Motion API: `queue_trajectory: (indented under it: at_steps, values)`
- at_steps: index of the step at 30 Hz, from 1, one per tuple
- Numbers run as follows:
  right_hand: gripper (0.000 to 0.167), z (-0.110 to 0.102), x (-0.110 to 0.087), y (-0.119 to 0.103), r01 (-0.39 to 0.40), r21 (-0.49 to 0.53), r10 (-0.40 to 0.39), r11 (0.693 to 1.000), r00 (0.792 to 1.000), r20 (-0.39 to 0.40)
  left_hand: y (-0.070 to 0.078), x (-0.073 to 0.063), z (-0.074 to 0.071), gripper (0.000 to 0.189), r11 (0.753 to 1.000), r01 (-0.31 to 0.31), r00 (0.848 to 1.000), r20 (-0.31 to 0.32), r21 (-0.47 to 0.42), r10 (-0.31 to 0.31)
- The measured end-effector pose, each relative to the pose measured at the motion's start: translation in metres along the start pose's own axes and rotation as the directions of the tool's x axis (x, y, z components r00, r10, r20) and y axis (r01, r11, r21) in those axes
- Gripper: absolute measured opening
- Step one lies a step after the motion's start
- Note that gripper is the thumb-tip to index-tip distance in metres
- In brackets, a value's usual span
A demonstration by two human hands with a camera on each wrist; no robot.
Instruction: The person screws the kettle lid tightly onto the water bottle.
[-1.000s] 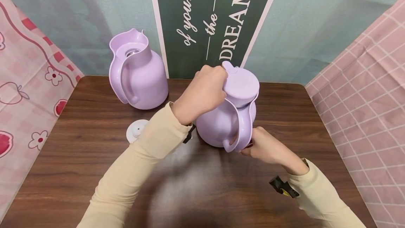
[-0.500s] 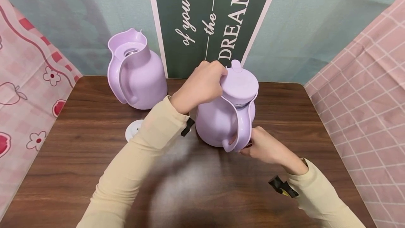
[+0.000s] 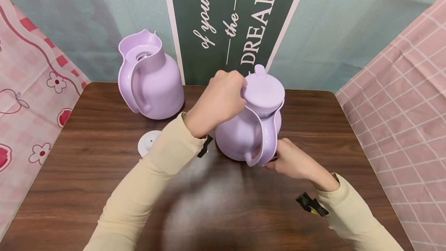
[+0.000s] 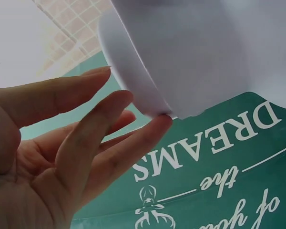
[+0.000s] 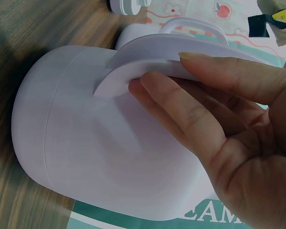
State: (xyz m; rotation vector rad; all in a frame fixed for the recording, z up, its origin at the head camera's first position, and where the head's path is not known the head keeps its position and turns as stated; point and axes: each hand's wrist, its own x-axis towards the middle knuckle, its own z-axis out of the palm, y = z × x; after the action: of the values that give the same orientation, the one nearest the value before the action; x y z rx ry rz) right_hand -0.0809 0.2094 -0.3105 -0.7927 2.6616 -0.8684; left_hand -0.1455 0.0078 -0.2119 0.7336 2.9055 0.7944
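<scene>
A lilac thermos jug [image 3: 235,138] stands on the table, its lid [image 3: 264,92] sitting raised in the mouth with a narrow dark gap underneath. My left hand [image 3: 223,96] holds the lid's left side; in the left wrist view its thumb and fingertips meet the rim of the lid [image 4: 128,67]. Low on the jug's handle [image 3: 270,142], my right hand [image 3: 296,160] keeps a grip. The right wrist view shows its thumb and fingers pinching the handle [image 5: 128,74] from both sides. The lid's tab points toward the back.
A second lilac jug [image 3: 162,84], lidless, stands at the back left. In front of it lies a white round stopper [image 3: 148,142], partly covered by the left sleeve [image 3: 167,158]. A curtain with a green printed panel [image 3: 223,22] hangs behind the wooden table [image 3: 313,119].
The lid has turned clockwise, its tab moving from the back left toward the back middle. My left hand has shifted slightly around its rim; the right hand stays on the handle.
</scene>
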Motion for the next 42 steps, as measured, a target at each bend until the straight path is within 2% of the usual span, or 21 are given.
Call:
queue_trajectory:
  at_steps: [7, 19, 24, 30, 37, 42]
  values:
    - [0.019, -0.001, 0.000, 0.000, 0.005, -0.003, -0.005, 1.000, 1.000, 0.000, 0.001, -0.003, 0.003, 0.016, 1.000, -0.008, 1.000, 0.000, -0.011, 0.008]
    - [0.018, 0.000, 0.001, 0.000, 0.008, 0.017, -0.008, 1.000, 1.000, 0.005, -0.004, 0.010, 0.005, 0.025, 1.000, -0.028, 0.999, -0.019, -0.015, 0.027]
    - [0.018, -0.001, 0.000, 0.000, 0.008, 0.019, -0.008, 1.000, 1.000, 0.001, -0.009, 0.016, 0.004, 0.026, 0.998, -0.050, 0.999, 0.003, -0.040, 0.050]
    - [0.018, -0.001, 0.000, 0.000, 0.008, 0.016, -0.008, 1.000, 1.000, 0.001, -0.013, 0.021, 0.002, 0.025, 0.996, -0.082, 0.996, 0.040, -0.030, 0.083]
    - [0.018, -0.001, 0.001, 0.000, 0.005, 0.022, -0.005, 1.000, 1.000, 0.004, -0.012, 0.016, 0.001, 0.019, 0.997, -0.078, 0.996, 0.044, -0.020, 0.079]
    - [0.019, -0.002, 0.001, 0.000, 0.005, 0.021, -0.005, 1.000, 1.000, 0.006, -0.005, 0.008, -0.002, 0.016, 0.999, -0.031, 0.999, 0.033, -0.014, 0.031]
